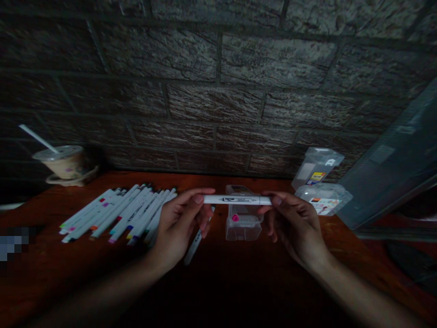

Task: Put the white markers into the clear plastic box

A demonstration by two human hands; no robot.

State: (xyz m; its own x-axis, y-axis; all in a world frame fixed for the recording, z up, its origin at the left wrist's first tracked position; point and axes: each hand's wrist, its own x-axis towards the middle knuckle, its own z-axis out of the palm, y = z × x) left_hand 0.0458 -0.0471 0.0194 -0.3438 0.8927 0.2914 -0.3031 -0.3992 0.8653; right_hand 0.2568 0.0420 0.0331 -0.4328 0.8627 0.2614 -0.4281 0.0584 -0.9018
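Observation:
A white marker (235,200) with black print is held level between my two hands. My left hand (182,218) pinches its left end between thumb and fingers. At the other end, my right hand (295,218) grips it the same way. Behind and below the marker stands a clear plastic case (244,231) with a pink-ended marker (235,218) in it. A single white marker (194,248) lies on the table under my left hand, partly hidden by the fingers. To the left spreads a pile of white markers (119,214) with variously coloured ends.
A lidded drink cup (63,161) with a straw sits in a holder at the far left of the wooden table (218,282). Two clear plastic containers, one upright (317,166) and one lower (324,200), stand at the right. A brick wall (218,100) rises behind.

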